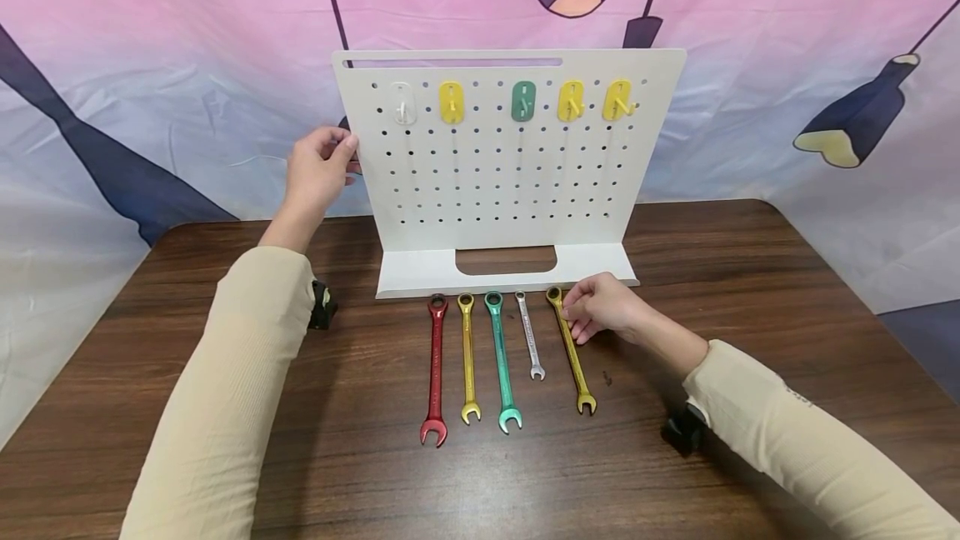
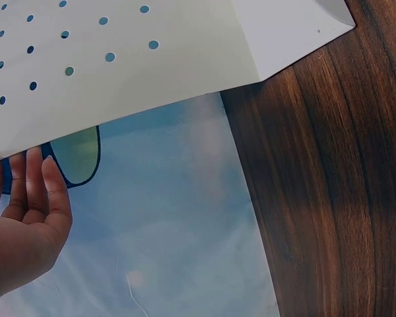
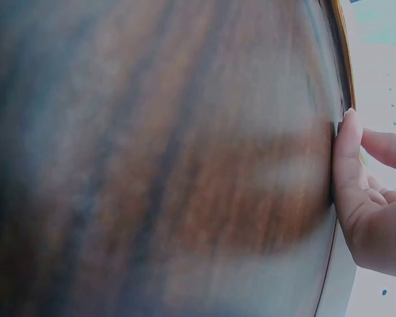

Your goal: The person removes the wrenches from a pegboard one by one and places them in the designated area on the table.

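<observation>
My left hand grips the left edge of a white pegboard, thumb at the front and the other fingers behind it. In the left wrist view, those fingers curl at the board's edge. My right hand pinches a dark yellow combination wrench near its ring end, and the wrench lies on the table. In the right wrist view, the right hand's fingertips meet the wrench's yellow edge. To its left lie silver, green, yellow and red wrenches, ring ends toward the board.
White, yellow and green hooks, plus two yellow ones at the right, sit along the pegboard's upper part. A dark wooden table carries everything. Behind hangs a pink and blue printed cloth.
</observation>
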The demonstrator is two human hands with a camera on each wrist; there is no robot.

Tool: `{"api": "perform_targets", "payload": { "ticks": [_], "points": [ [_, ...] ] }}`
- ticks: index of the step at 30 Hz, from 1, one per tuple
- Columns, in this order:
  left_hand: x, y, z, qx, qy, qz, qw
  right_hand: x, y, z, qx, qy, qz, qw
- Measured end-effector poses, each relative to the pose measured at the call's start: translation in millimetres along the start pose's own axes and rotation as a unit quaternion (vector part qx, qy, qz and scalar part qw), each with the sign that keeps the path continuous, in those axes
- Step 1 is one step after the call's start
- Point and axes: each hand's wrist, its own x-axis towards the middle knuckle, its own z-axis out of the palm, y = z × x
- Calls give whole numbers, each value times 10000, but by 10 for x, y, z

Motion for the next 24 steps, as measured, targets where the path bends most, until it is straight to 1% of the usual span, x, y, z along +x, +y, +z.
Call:
{"api": "perform_targets", "payload": {
  "ticks": [8,19,24],
  "points": [
    [-22,13,-3,98,26,69,9999,12,5,-6,-20,33,67,10000],
    [-10,0,7,26,29,-6,10000,5,31,-42,94,21,38,9999],
    [-29,-3,5,52,6,7,10000,-13,22,-67,127,75,20,9999]
  ]
}}
